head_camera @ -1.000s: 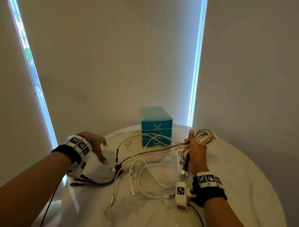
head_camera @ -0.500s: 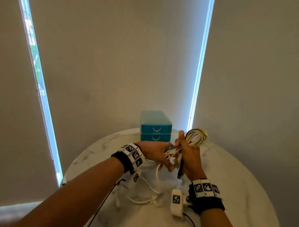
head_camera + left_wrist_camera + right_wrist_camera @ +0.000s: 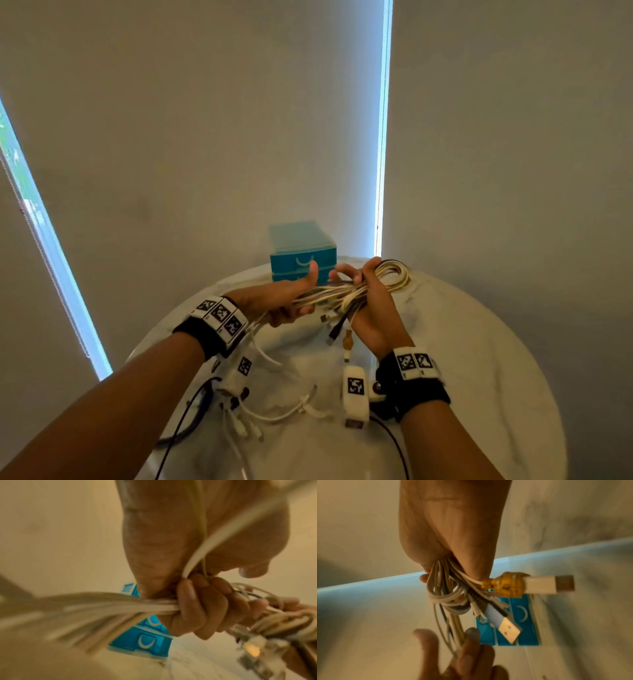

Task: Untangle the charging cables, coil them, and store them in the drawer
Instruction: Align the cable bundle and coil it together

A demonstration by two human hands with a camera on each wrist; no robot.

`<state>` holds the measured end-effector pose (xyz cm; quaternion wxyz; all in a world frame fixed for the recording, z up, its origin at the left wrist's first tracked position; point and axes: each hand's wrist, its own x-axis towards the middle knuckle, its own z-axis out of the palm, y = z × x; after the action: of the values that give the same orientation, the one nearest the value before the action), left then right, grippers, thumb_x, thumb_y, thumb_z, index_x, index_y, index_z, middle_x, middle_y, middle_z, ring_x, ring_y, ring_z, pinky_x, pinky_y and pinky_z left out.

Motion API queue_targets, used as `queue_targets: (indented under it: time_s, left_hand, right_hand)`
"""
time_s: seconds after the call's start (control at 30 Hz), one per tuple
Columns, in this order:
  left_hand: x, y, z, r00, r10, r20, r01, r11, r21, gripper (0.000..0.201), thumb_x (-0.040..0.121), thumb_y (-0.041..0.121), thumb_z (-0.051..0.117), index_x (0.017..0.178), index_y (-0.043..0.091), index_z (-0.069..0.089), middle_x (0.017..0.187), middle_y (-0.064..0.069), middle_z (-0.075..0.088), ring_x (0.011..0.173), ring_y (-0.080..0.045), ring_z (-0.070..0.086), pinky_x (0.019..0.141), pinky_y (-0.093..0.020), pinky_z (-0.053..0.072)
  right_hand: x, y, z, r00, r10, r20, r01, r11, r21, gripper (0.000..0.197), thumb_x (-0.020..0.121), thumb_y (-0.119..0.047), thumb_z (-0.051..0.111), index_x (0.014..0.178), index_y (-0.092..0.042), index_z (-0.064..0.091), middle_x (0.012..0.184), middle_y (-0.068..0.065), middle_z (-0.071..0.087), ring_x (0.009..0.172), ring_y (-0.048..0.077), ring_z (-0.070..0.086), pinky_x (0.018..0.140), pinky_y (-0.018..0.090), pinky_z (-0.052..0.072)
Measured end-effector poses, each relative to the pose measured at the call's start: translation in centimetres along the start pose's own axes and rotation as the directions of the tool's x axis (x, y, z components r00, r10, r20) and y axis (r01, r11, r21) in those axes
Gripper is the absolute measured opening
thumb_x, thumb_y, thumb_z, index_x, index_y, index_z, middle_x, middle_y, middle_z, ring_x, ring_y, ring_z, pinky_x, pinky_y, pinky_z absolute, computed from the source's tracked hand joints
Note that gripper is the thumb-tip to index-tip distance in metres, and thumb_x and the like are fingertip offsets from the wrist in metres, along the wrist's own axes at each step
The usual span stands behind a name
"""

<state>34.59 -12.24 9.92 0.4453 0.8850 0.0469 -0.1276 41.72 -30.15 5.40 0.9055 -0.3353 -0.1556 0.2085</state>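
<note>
Marble table below, drawers behind: left hand has crossed over and now grips the cables beside the right hand clutching the coil, so coiling can proceed.

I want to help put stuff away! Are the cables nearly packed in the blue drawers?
Not yet. Done: some loops are gathered in the right hand. In hand: the left hand grips the cable bundle, feeding it across. Left: loose ends trail on the table, and the blue drawers look closed.
</note>
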Motion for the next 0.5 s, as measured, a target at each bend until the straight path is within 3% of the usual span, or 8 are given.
queue_targets:
  time_s: [0.07, 0.1, 0.17, 0.2, 0.27, 0.33, 0.4, 0.5]
  left_hand:
    - [0.3, 0.0, 0.5, 0.994, 0.009, -0.105, 0.009, 0.986, 0.168, 0.077, 0.091, 0.091, 0.017, 0.064, 0.025, 0.047, 0.061, 0.004, 0.04, 0.051, -0.012, 0.03, 0.051, -0.025, 0.031]
    - [0.3, -0.1, 0.6, 0.99, 0.044, -0.134, -0.009, 0.967, 0.254, 0.077, 0.093, 0.089, 0.016, 0.062, 0.026, 0.046, 0.059, 0.004, 0.041, 0.051, -0.012, 0.033, 0.055, -0.027, 0.037]
    - [0.3, -0.2, 1.0, 0.989, 0.087, -0.121, -0.048, 0.955, 0.293, 0.076, 0.096, 0.087, 0.016, 0.062, 0.026, 0.046, 0.058, 0.006, 0.044, 0.051, -0.011, 0.038, 0.062, -0.031, 0.045]
    - [0.3, -0.2, 1.1, 0.993, 0.073, -0.09, -0.048, 0.965, 0.257, 0.075, 0.097, 0.087, 0.017, 0.064, 0.026, 0.047, 0.058, 0.008, 0.044, 0.051, -0.01, 0.038, 0.061, -0.029, 0.046]
    - [0.0, 0.0, 1.4, 1.0, 0.018, -0.013, -0.015, 0.984, 0.179, 0.072, 0.097, 0.085, 0.02, 0.072, 0.024, 0.05, 0.06, 0.008, 0.042, 0.05, -0.009, 0.033, 0.053, -0.024, 0.038]
    - [-0.1, 0.1, 1.6, 0.997, -0.045, 0.067, 0.038, 0.994, 0.1, 0.066, 0.099, 0.082, 0.025, 0.08, 0.025, 0.051, 0.062, 0.008, 0.036, 0.052, -0.009, 0.026, 0.048, -0.022, 0.027]
    - [-0.1, -0.2, 1.7, 0.986, -0.086, 0.142, 0.081, 0.996, 0.045, 0.06, 0.102, 0.078, 0.03, 0.084, 0.025, 0.052, 0.063, 0.008, 0.036, 0.053, -0.009, 0.025, 0.047, -0.021, 0.025]
    - [-0.3, -0.7, 1.5, 0.976, -0.102, 0.194, 0.1, 0.995, 0.021, 0.054, 0.104, 0.071, 0.036, 0.087, 0.022, 0.053, 0.064, 0.006, 0.046, 0.052, -0.008, 0.037, 0.049, -0.02, 0.039]
  right_hand:
    - [-0.8, -0.1, 0.5, 0.999, 0.033, 0.034, -0.038, 0.987, 0.154, 0.062, 0.115, -0.043, 0.042, 0.065, -0.013, 0.062, 0.101, 0.011, 0.078, 0.105, 0.031, 0.077, 0.107, 0.058, 0.054]
    - [-1.2, -0.2, 0.7, 0.998, 0.032, 0.047, -0.041, 0.975, 0.218, 0.058, 0.115, -0.038, 0.044, 0.065, -0.015, 0.06, 0.092, 0.009, 0.076, 0.106, 0.031, 0.078, 0.104, 0.058, 0.057]
    - [-1.7, -0.5, 1.0, 0.999, 0.029, 0.018, -0.033, 0.955, 0.295, 0.056, 0.113, -0.034, 0.048, 0.062, -0.018, 0.061, 0.066, 0.002, 0.061, 0.082, 0.023, 0.078, 0.087, 0.051, 0.065]
    - [-1.6, -0.6, 1.0, 0.999, 0.045, -0.005, -0.04, 0.94, 0.338, 0.054, 0.111, -0.035, 0.052, 0.06, -0.019, 0.06, 0.058, 0.0, 0.052, 0.066, 0.017, 0.07, 0.079, 0.046, 0.067]
    - [-1.3, -0.7, 1.0, 0.997, 0.071, -0.041, -0.051, 0.928, 0.369, 0.049, 0.101, -0.044, 0.066, 0.061, -0.021, 0.05, 0.051, -0.002, 0.043, 0.05, 0.012, 0.051, 0.074, 0.04, 0.065]
    - [-0.7, -0.5, 0.4, 0.992, 0.081, -0.101, -0.046, 0.95, 0.308, 0.055, 0.092, -0.056, 0.072, 0.06, -0.022, 0.042, 0.047, -0.003, 0.039, 0.042, 0.011, 0.044, 0.065, 0.034, 0.058]
    - [-0.3, -0.3, -0.1, 0.983, 0.098, -0.158, -0.071, 0.984, 0.166, 0.061, 0.091, -0.058, 0.076, 0.058, -0.023, 0.039, 0.045, -0.003, 0.039, 0.041, 0.014, 0.046, 0.059, 0.031, 0.052]
    - [-0.1, -0.3, -0.6, 0.97, 0.092, -0.224, -0.101, 0.994, -0.028, 0.061, 0.093, -0.046, 0.082, 0.058, -0.021, 0.039, 0.049, 0.0, 0.036, 0.049, 0.018, 0.047, 0.059, 0.032, 0.047]
